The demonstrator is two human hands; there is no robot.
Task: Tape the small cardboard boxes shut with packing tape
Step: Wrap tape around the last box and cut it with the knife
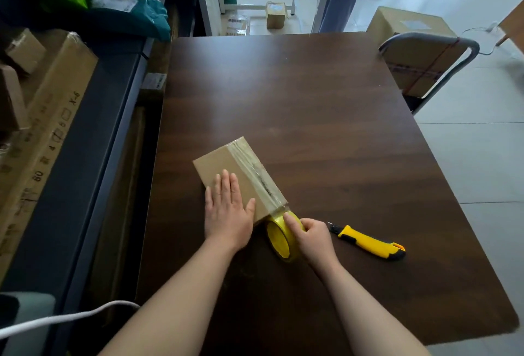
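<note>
**Box pinned flat, tape roll at its near end**

From my seat I see a small cardboard box [219,161] lying on the dark wooden table [312,95], left of the middle and turned at an angle, with its long side running away and to the left. The left hand [228,214] lies flat on the near part of the box top, fingers straight and close together, thumb spread toward the right. It presses on the box and grips nothing.

A strip of clear tape [256,174] runs the length of the box along its right-hand edge and comes off the near corner straight to the yellow tape roll [277,238]. The roll stands on edge on the table, touching that near end of the box. The right hand [314,235] has its fingers curled round the roll, with the forefinger laid over the top of the rim.

Just right of that hand, a yellow and black box cutter [371,242] lies on the table, blade end pointing toward the roll and not touching it. Past the far right corner of the table I can make out a grey chair back [453,41].
</note>
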